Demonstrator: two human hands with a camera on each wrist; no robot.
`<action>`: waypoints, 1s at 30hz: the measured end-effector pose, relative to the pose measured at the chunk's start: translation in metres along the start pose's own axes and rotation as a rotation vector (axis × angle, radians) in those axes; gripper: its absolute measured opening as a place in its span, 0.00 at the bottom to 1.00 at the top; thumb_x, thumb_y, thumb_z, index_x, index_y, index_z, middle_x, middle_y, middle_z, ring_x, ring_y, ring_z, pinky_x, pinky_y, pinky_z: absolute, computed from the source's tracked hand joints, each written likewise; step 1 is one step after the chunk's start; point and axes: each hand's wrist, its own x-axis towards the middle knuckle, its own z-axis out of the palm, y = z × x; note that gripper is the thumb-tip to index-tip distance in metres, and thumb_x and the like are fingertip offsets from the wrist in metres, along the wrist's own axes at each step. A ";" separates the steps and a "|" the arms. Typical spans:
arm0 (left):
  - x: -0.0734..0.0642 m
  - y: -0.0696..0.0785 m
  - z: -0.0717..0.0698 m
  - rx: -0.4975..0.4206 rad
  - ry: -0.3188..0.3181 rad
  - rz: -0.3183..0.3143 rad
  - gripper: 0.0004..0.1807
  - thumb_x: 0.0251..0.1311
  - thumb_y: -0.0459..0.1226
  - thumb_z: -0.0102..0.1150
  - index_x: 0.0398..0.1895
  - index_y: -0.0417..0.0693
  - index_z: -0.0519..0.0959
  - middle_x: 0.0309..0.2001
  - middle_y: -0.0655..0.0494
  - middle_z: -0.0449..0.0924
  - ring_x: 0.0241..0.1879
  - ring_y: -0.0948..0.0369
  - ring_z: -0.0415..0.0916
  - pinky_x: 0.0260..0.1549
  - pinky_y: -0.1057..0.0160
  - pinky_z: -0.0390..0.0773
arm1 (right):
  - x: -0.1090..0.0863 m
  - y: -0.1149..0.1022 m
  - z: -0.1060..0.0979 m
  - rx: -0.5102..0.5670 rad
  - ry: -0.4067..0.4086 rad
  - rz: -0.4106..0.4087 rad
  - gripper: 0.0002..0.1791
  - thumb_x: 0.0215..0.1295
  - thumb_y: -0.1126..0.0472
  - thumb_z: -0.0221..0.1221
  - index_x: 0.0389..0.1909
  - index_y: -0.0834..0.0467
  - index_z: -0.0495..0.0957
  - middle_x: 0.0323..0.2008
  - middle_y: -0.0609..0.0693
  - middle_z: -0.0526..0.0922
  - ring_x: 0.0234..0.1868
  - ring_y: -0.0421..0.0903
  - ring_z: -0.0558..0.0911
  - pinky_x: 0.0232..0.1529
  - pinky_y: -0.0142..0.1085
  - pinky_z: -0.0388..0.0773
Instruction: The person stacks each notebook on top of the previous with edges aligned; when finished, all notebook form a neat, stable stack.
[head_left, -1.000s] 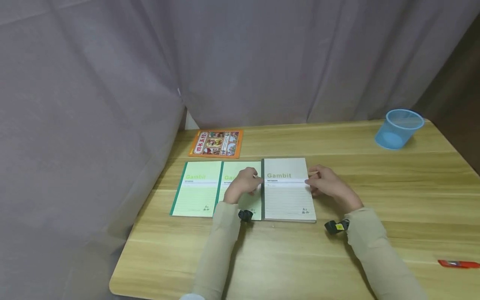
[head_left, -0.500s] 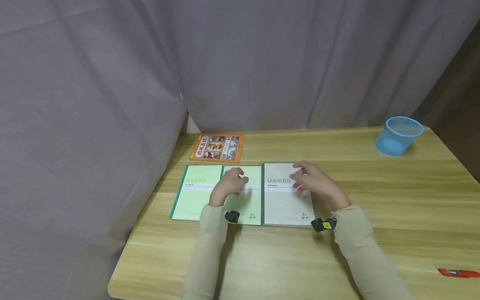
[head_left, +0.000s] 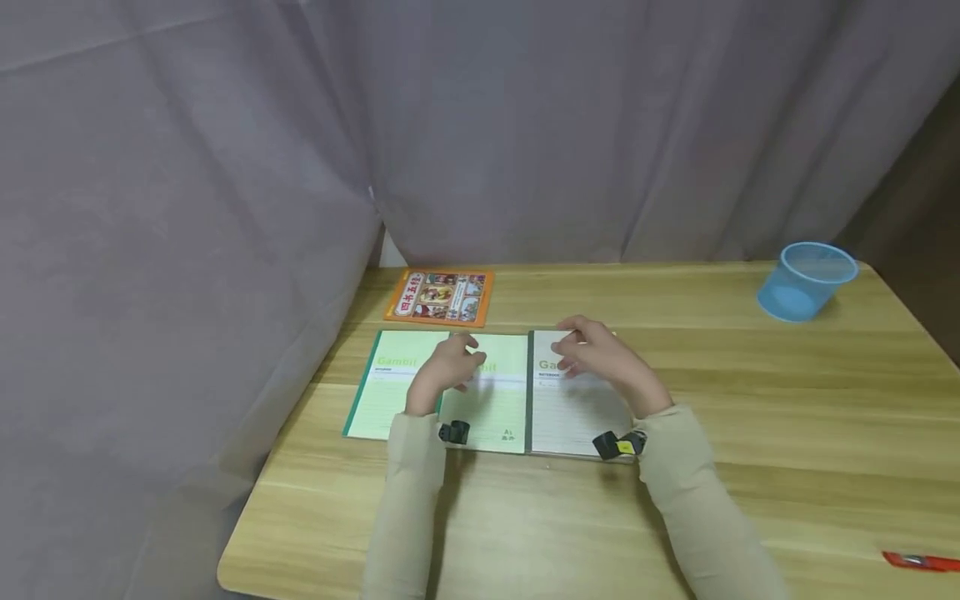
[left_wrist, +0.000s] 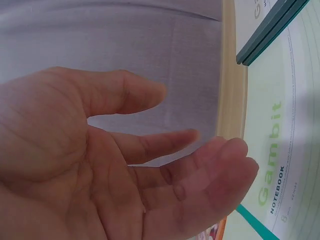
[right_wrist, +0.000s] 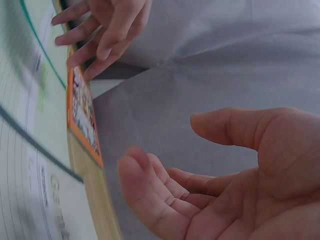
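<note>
Three "Gambit" notebooks lie flat in a row in the head view. The left green notebook (head_left: pixel 371 408) and the middle green notebook (head_left: pixel 491 412) have green spines; the right one, a whitish notebook (head_left: pixel 558 417), has a dark grey spine and looks thicker. Over the two green covers hovers my left hand (head_left: pixel 448 367), fingers loosely bent and holding nothing. My right hand (head_left: pixel 606 357) hangs above the whitish notebook and hides part of its title. In the right wrist view its thumb and fingers (right_wrist: pixel 150 195) stand apart with nothing between them.
An orange picture book (head_left: pixel 438 297) lies behind the green notebooks. A blue mesh bin (head_left: pixel 802 283) stands at the back right of the wooden table (head_left: pixel 525 525). Near the right edge lies a red utility knife (head_left: pixel 921 562). Grey curtain (head_left: pixel 510 133) hangs behind and left.
Both hands have come away from the sides of the whitish notebook and moved left. The right hand is now above that notebook, the left farther over the green ones. The notebooks stay in place.
</note>
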 end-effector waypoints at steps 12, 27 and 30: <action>-0.007 -0.014 -0.016 0.019 0.021 0.025 0.23 0.75 0.39 0.50 0.64 0.30 0.70 0.52 0.35 0.79 0.41 0.44 0.83 0.32 0.54 0.85 | 0.019 -0.013 0.030 0.050 -0.051 -0.002 0.30 0.74 0.63 0.54 0.70 0.73 0.58 0.48 0.65 0.76 0.44 0.59 0.83 0.46 0.45 0.84; -0.005 -0.034 -0.040 -0.039 0.093 -0.034 0.25 0.75 0.41 0.49 0.67 0.32 0.68 0.54 0.35 0.78 0.44 0.45 0.82 0.34 0.56 0.84 | 0.039 -0.026 0.061 0.095 -0.105 -0.005 0.29 0.75 0.61 0.54 0.71 0.68 0.60 0.51 0.64 0.76 0.48 0.59 0.82 0.51 0.48 0.81; -0.005 -0.041 -0.043 -0.041 0.111 -0.049 0.25 0.75 0.41 0.49 0.67 0.32 0.69 0.55 0.35 0.78 0.43 0.45 0.83 0.34 0.56 0.84 | 0.041 -0.026 0.070 0.102 -0.123 0.003 0.29 0.75 0.61 0.54 0.71 0.67 0.61 0.51 0.64 0.77 0.47 0.58 0.82 0.51 0.48 0.82</action>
